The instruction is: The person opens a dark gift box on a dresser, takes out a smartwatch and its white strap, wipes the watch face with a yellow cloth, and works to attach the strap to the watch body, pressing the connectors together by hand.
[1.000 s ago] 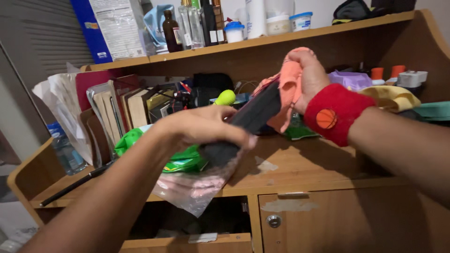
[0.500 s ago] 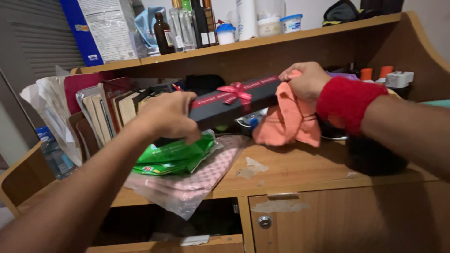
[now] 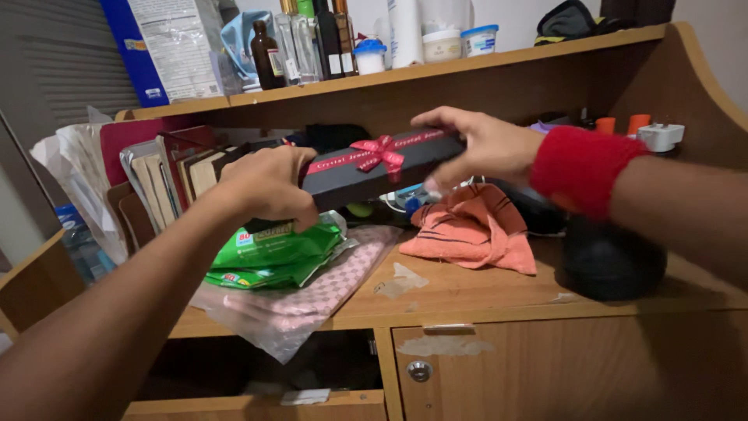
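Cloth dropped from right hand, now on counter. Both hands, left hand too, grip box ends, held above counter.

Both hands hold a long black box above the bench, the left hand at one end, the right hand at the other. Under the left grip lie green packets and a pink plastic bag; under the right grip, an orange cloth. Between these is bare wood. Right of the right grip sits a dark round thing. Just above runs a shelf; behind the left grip stand books.
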